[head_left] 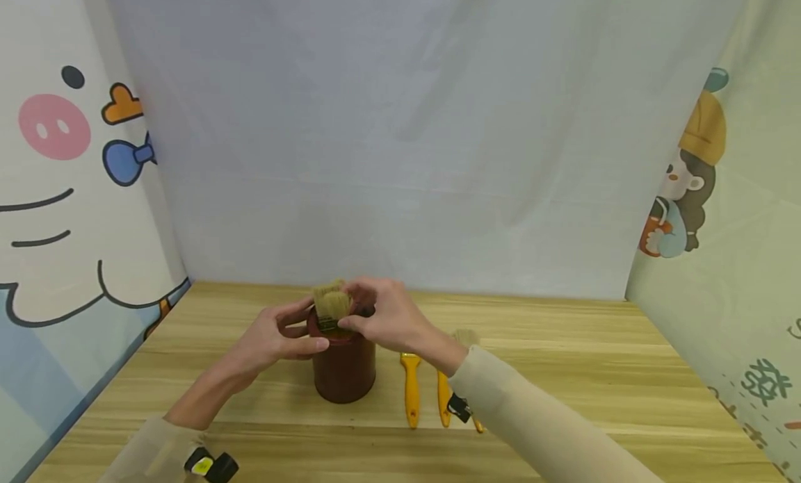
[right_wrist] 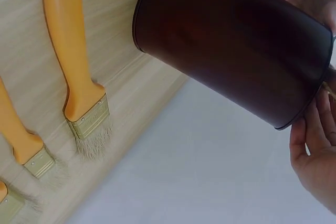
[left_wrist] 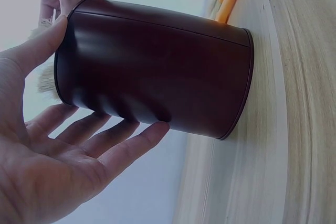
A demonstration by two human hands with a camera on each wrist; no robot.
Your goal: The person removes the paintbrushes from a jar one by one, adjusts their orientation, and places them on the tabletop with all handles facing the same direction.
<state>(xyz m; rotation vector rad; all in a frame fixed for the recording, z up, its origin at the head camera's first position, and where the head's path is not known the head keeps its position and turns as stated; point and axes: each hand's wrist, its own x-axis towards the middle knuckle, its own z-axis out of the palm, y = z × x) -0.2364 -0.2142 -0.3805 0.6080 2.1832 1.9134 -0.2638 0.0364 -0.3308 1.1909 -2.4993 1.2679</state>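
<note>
A dark brown cylindrical container [head_left: 344,372] stands upright on the table. My left hand [head_left: 269,337] holds its left side near the top, the thumb at the rim and the fingers spread along the wall in the left wrist view. Paintbrush bristles [head_left: 332,302] stick up from the container's mouth, seemingly from more than one brush; their handles are hidden inside. At the rim, my right hand [head_left: 388,316] pinches a paintbrush close to its bristles. The right wrist view shows the right fingers [right_wrist: 315,129] by the rim, with the brush mostly out of sight.
To the right of the container lie three paintbrushes with orange handles [head_left: 411,393], bristles pointing away, partly under the right forearm. The wooden table [head_left: 563,372] is bordered by a grey cloth [head_left: 407,156] behind and printed cloths at both sides.
</note>
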